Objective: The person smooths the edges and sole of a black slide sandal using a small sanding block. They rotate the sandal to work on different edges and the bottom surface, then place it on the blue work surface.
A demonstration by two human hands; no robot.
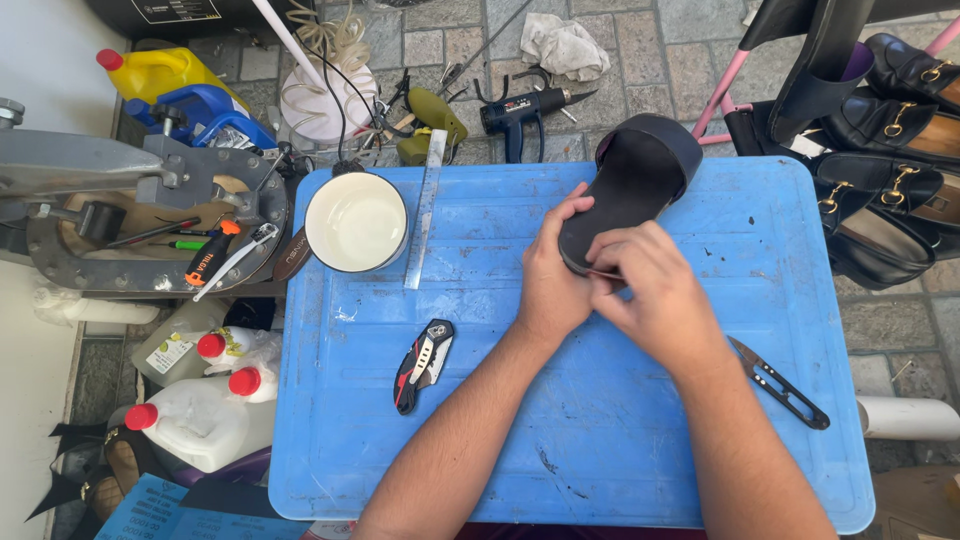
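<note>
Both my hands, left (553, 280) and right (650, 290), closed pinching the heel edge of the black slide sandal (628, 185), light and flexible I judged, right of the white bowl (356, 221).

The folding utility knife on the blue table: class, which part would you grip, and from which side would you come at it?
Grip the folding utility knife across its black-and-red handle, coming from above. It lies flat and slanted, apart from other things, left of the left hand. The handle's long sides are free, so fingers can probably close across them. No blade can be made out.
</note>
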